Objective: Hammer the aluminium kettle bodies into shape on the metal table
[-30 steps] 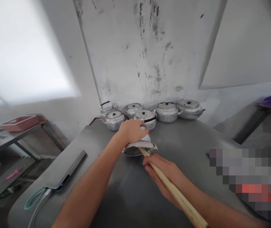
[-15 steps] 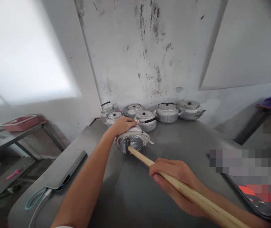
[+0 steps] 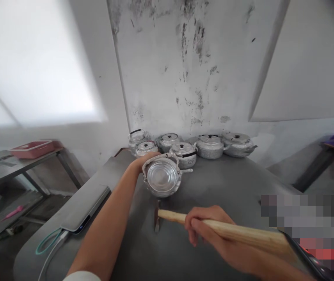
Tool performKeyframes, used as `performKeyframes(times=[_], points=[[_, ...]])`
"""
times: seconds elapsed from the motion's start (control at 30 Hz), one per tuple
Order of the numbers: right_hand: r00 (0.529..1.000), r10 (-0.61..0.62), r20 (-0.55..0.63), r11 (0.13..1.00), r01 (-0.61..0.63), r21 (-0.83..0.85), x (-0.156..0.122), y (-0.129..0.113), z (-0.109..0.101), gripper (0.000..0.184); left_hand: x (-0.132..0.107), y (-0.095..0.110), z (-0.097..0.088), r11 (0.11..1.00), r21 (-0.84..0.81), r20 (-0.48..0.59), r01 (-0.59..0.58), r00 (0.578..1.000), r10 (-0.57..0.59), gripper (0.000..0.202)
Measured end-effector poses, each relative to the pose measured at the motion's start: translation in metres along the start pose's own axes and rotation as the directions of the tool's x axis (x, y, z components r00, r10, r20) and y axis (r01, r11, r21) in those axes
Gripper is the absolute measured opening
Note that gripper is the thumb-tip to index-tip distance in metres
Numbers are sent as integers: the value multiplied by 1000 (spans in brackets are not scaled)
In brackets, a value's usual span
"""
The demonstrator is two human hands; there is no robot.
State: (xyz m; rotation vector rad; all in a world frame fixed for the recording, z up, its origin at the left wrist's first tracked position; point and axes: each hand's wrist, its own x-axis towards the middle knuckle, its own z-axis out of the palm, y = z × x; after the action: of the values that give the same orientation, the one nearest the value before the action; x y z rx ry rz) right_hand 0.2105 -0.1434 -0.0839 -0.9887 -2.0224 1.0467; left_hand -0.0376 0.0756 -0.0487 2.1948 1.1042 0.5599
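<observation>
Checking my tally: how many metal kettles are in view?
7: tilted kettle in the left hand; beyond it, far-left kettle, front-left kettle, back-middle kettle, front-middle kettle, right kettle, far-right kettle. Others may be hidden.

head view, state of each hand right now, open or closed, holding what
Left hand: against the tilted kettle, partly hidden behind it; open or closed cannot be told.
Right hand: closed, holding the hammer.

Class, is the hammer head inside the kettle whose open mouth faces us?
No, the hammer head shows outside the kettle, below it in the picture.
</observation>
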Motion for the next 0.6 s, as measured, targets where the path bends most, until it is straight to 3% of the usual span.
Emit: performKeyframes(times=[0.07,0.17,0.33,0.43,0.53,0.6], points=[[993,-113,18,981,115,-155,-3,3,0,36,4,-3,4,999,9,-74,41,996,-40,32],[960,-247,132,905,278,-321,-5,5,-2,26,5,-6,0,974,177,-281,139,956,-85,26],[940,-270,207,844,335,-419,-2,4,-1,21,-5,-1,-21,942,226,-429,249,894,-133,33],[933,-257,253,830,347,-437,-3,2,0,19,-14,24,-25,931,270,-432,245,895,-111,33],[934,-218,283,811,335,-480,-3,0,1,18,-26,66,-14,871,463,-276,166,960,-37,41],[937,-198,288,808,323,-493,-3,0,0,19,-34,94,0,788,576,-219,218,970,-109,55]])
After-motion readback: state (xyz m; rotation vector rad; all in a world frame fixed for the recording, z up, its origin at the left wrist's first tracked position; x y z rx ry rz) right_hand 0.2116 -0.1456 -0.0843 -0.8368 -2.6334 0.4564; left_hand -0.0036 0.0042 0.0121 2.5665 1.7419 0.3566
